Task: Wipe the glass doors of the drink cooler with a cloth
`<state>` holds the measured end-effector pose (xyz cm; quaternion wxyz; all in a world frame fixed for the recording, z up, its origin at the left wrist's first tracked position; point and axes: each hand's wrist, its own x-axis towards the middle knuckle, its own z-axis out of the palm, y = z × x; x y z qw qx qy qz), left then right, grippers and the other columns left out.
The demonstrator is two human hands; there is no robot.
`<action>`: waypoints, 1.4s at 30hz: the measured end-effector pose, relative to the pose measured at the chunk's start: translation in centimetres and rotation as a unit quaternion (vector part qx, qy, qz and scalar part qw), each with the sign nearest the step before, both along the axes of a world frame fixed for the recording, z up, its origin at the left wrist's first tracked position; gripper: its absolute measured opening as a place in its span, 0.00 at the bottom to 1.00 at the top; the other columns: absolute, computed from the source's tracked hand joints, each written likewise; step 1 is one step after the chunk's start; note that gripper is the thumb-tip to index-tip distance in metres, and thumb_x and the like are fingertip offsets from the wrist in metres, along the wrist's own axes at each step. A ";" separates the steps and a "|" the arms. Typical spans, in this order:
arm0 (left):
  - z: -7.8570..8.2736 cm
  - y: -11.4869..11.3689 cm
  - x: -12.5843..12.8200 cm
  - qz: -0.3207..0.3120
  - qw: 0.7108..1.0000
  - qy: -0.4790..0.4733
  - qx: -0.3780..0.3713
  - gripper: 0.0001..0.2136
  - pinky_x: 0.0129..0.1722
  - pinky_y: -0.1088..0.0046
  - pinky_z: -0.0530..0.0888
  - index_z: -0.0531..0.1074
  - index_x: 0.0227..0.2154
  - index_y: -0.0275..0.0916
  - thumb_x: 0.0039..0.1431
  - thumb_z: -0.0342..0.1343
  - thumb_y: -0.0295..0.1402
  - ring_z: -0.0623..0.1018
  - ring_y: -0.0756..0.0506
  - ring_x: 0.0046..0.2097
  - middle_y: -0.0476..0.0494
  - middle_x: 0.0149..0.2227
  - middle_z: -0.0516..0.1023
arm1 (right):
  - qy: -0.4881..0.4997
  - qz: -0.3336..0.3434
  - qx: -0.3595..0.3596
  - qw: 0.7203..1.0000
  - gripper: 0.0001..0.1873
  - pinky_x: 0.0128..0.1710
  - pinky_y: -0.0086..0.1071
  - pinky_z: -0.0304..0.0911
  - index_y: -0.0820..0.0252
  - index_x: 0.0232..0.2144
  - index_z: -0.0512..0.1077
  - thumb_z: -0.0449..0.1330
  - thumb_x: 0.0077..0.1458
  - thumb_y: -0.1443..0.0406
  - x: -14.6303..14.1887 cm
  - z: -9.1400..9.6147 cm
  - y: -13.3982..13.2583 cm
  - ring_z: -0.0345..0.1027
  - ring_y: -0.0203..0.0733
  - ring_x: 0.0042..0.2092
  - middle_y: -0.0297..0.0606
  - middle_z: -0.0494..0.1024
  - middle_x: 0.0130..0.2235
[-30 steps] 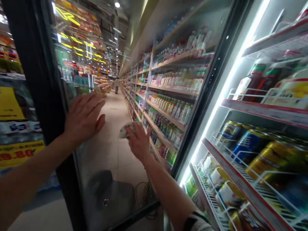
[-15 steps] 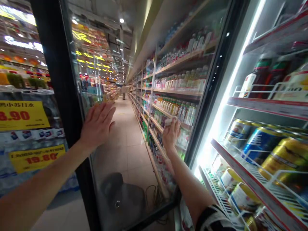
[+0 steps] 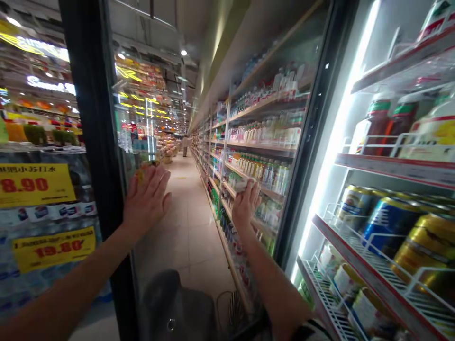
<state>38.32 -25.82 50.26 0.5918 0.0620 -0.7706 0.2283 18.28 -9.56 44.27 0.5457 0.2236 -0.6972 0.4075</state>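
Note:
An open glass fridge door (image 3: 199,237) stands in front of me, black-framed. My left hand (image 3: 147,199) lies flat on the glass near the left frame, fingers stretched out. My right hand (image 3: 245,204) presses a small white cloth (image 3: 241,184) against the glass, towards the door's right edge, fingers closed over it. Through the glass I see a long shop aisle with shelves of bottles.
To the right the lit fridge interior holds wire shelves (image 3: 384,270) with cans (image 3: 386,225) and bottles (image 3: 377,123). Yellow price signs (image 3: 35,182) hang on the neighbouring door at left. A person (image 3: 185,144) stands far down the aisle.
My right hand with the cloth has moved up and right across the glass, then a little back left. My left hand stayed flat on the door.

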 end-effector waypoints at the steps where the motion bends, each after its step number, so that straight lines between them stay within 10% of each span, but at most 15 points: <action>1: -0.1 0.1 -0.1 0.003 1.000 0.009 0.005 0.30 0.64 0.54 0.46 0.42 0.64 0.43 0.61 0.47 0.34 0.50 0.45 0.66 0.40 0.64 0.55 | 0.026 0.017 0.028 0.999 0.27 0.58 0.55 0.48 0.65 0.61 0.55 0.43 0.61 0.63 0.7 0.2 -0.5 0.47 0.54 0.64 0.55 0.56 0.62; 5: -0.3 0.3 -0.1 0.013 1.000 0.022 -0.004 0.31 0.64 0.56 0.46 0.42 0.64 0.44 0.61 0.48 0.34 0.49 0.46 0.66 0.41 0.63 0.57 | 0.139 0.077 0.133 0.978 0.24 0.62 0.50 0.41 0.52 0.57 0.62 0.50 0.59 0.63 3.4 1.3 -2.7 0.47 0.47 0.64 0.42 0.61 0.61; 11: -0.2 0.2 0.0 0.037 0.998 0.024 -0.049 0.33 0.64 0.59 0.44 0.42 0.64 0.40 0.60 0.51 0.37 0.47 0.47 0.66 0.39 0.62 0.57 | 0.067 0.029 0.033 0.997 0.25 0.60 0.53 0.42 0.64 0.59 0.60 0.44 0.61 0.64 2.2 2.8 -1.6 0.47 0.50 0.64 0.53 0.59 0.61; 16: -0.3 0.3 -0.1 0.018 0.999 0.014 -0.024 0.32 0.64 0.56 0.45 0.41 0.64 0.41 0.60 0.50 0.37 0.47 0.46 0.67 0.39 0.63 0.55 | 0.132 0.067 0.161 0.976 0.24 0.62 0.50 0.38 0.53 0.58 0.62 0.48 0.59 0.63 2.0 2.1 -1.2 0.45 0.46 0.65 0.42 0.61 0.62; 22: -0.3 0.0 0.0 0.011 0.999 0.012 -0.035 0.32 0.64 0.55 0.46 0.42 0.63 0.43 0.60 0.50 0.37 0.47 0.46 0.67 0.40 0.64 0.54 | -0.030 -0.004 0.007 1.000 0.27 0.59 0.52 0.45 0.63 0.61 0.56 0.42 0.61 0.62 0.9 1.8 -0.1 0.45 0.50 0.64 0.52 0.57 0.62; 27: -0.3 0.1 0.4 -0.015 0.999 0.002 -0.032 0.31 0.63 0.52 0.47 0.45 0.63 0.45 0.60 0.51 0.36 0.48 0.44 0.66 0.40 0.64 0.52 | 0.137 0.079 0.182 0.970 0.25 0.62 0.51 0.39 0.50 0.58 0.61 0.49 0.58 0.62 2.9 0.3 -1.3 0.42 0.47 0.65 0.41 0.59 0.62; 34: -0.3 0.7 0.6 -0.009 1.000 0.008 -0.011 0.31 0.63 0.53 0.49 0.44 0.63 0.49 0.60 0.51 0.35 0.52 0.44 0.66 0.43 0.64 0.54 | -0.055 -0.013 -0.041 0.998 0.29 0.56 0.55 0.50 0.63 0.63 0.50 0.42 0.60 0.64 -0.3 1.4 1.0 0.48 0.52 0.63 0.56 0.55 0.62; 39: -0.3 0.8 0.6 -0.017 1.000 0.020 -0.010 0.32 0.63 0.53 0.51 0.45 0.63 0.51 0.58 0.53 0.35 0.53 0.44 0.65 0.44 0.63 0.56 | 0.152 0.073 0.191 0.967 0.26 0.62 0.51 0.41 0.51 0.60 0.58 0.49 0.58 0.62 3.3 0.4 -1.2 0.42 0.49 0.66 0.42 0.56 0.63; 42: -0.3 0.6 0.6 -0.018 1.000 0.022 -0.010 0.32 0.63 0.52 0.51 0.44 0.63 0.51 0.58 0.53 0.35 0.53 0.44 0.65 0.45 0.63 0.55 | 0.131 0.067 0.195 0.970 0.26 0.62 0.52 0.40 0.50 0.59 0.59 0.49 0.58 0.63 1.3 0.5 0.2 0.44 0.48 0.65 0.42 0.58 0.63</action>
